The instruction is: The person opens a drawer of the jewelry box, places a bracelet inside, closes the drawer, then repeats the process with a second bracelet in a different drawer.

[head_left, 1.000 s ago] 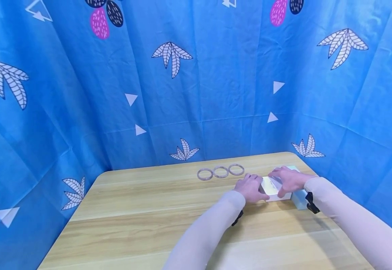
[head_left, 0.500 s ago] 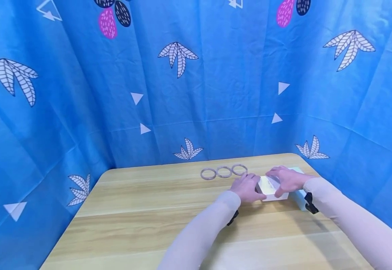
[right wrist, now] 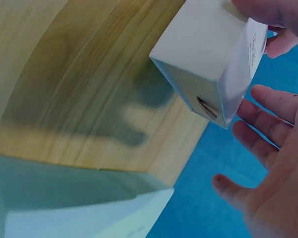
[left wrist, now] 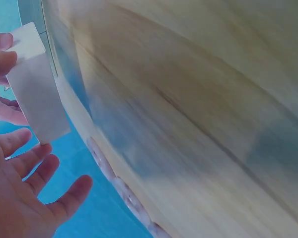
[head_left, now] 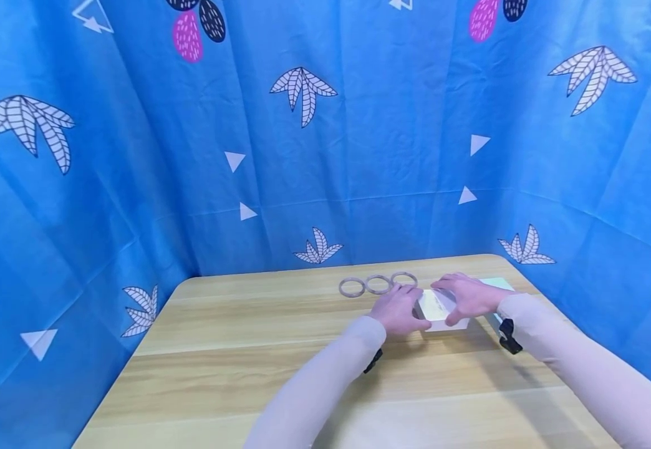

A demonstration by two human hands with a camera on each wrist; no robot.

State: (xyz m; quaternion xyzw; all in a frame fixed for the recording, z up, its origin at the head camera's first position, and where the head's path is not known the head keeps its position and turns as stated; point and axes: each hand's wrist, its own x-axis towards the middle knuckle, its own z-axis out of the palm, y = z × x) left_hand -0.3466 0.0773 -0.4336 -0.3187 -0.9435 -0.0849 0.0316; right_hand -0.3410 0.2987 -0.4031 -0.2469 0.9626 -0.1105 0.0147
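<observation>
A small white box (head_left: 436, 305) sits lifted at an angle over the right part of a wooden table (head_left: 236, 355). My right hand (head_left: 467, 297) grips it from above, its fingers curled over the top (right wrist: 273, 12). My left hand (head_left: 397, 312) is at the box's left end. In the left wrist view that hand (left wrist: 25, 198) has its fingers spread and straight, just apart from the box (left wrist: 35, 94). The right wrist view shows the box (right wrist: 198, 44) tilted, with a paper label on its end.
Three pale rings (head_left: 378, 284) lie in a row just behind the left hand. A light teal box (head_left: 498, 284) rests on the table behind the right wrist, near the right edge. Blue patterned cloth (head_left: 303, 156) closes in the back and sides.
Both hands and the white box have shifted left, away from the teal box. The head view has turned slightly left.
</observation>
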